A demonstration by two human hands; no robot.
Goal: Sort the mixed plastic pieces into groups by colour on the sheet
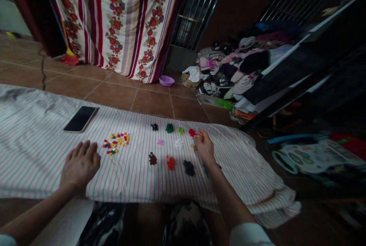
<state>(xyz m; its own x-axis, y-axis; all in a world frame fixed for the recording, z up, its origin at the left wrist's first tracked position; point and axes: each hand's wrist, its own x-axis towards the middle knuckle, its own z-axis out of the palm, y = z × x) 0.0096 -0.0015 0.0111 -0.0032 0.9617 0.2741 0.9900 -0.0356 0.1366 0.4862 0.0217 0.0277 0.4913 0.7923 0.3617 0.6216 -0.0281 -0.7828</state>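
Striped cloth point(131, 179) over a low bench, seen in dim light. Small coloured pieces lay in two zones: a loose mixed scatter point(122, 138) on the left, mostly yellow and red, and single-colour heaps on the right. The left hand point(80, 165) rested palm down just near and left of the scatter, fingers extended, gripping nothing. The right hand point(205, 146) was at the red heap point(191, 132), fingers bent and tips drawn narrow beside it; whether they pinched a piece, I could not tell. Beige heap point(193, 147) just nearer, partly behind that hand; lime-green heap point(180, 130) and white heap point(178, 144) to its left. Orange heap point(170, 163) nearer the person. Phone point(81, 119) lay far left, apart. I judged the step to be colour sorting, at the red heap. The next move, I reckoned, called for a light fingertip touch, keeping wrist and forearm off neighbouring heaps.
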